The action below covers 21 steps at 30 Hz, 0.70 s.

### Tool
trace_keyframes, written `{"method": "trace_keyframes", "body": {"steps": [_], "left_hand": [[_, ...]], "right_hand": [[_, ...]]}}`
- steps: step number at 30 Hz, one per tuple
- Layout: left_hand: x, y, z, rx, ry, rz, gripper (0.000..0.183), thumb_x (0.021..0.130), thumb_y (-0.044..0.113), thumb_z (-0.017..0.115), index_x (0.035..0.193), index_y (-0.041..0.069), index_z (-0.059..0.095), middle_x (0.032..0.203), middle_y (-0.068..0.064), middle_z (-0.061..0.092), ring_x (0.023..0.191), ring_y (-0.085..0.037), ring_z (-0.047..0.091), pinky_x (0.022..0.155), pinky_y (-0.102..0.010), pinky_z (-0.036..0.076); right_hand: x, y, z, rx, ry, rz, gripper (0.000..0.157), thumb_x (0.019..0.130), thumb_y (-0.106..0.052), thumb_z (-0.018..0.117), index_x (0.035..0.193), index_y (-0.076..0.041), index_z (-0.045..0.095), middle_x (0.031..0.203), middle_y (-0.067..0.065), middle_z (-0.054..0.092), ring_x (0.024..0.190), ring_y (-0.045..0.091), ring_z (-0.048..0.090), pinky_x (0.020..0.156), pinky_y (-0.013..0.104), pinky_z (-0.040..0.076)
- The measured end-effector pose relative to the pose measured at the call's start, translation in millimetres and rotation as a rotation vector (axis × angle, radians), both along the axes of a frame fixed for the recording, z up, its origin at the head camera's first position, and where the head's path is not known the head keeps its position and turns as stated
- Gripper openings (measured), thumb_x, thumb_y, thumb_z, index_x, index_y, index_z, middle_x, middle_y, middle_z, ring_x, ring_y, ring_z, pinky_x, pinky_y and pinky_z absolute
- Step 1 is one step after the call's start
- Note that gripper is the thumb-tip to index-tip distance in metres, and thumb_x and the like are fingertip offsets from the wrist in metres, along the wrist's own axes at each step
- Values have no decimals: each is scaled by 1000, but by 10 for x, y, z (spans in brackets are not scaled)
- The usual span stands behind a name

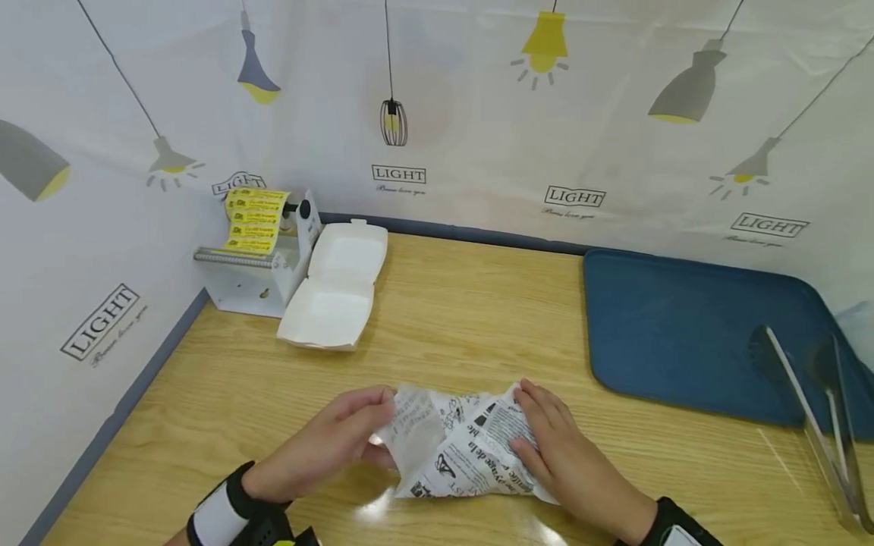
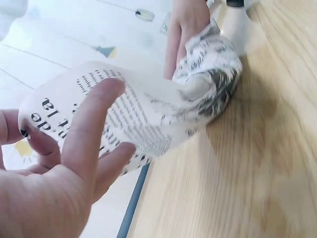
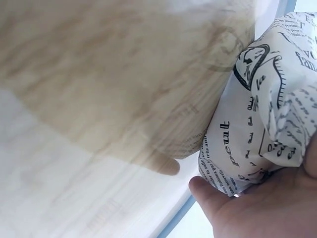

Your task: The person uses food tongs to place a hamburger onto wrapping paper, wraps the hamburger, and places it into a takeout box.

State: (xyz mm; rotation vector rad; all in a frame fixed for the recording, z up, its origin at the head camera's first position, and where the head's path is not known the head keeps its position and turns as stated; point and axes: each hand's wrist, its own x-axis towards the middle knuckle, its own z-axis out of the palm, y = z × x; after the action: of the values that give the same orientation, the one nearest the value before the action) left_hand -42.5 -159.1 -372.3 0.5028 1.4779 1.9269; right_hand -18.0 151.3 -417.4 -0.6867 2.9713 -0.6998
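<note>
Wrapping appears partly done: the white, black-printed paper packet lies on the pale wooden bench, middle folded, left end loose. The left hand grip pinches that end; the right hand rests opposite, fingers extended. The white hinged box stands open, unfilled.
</note>
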Motion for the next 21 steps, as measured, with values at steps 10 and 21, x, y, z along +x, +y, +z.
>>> {"method": "trace_keyframes", "body": {"steps": [10, 21], "left_hand": [[0, 570, 142, 28, -67, -38, 53, 105, 27, 41, 127, -21, 40, 139, -38, 43, 128, -36, 49, 95, -36, 58], [-79, 915, -152, -279, 385, -62, 42, 91, -8, 57, 131, 5, 62, 148, -8, 53, 133, -13, 48, 107, -37, 51]], "right_hand": [[12, -15, 3, 32, 62, 3, 60, 97, -24, 58, 145, 5, 39, 153, 23, 40, 138, 35, 37, 101, 54, 51], [9, 9, -29, 33, 71, 47, 64, 89, -16, 66, 144, 2, 41, 152, 23, 40, 137, 38, 36, 102, 54, 51]]}}
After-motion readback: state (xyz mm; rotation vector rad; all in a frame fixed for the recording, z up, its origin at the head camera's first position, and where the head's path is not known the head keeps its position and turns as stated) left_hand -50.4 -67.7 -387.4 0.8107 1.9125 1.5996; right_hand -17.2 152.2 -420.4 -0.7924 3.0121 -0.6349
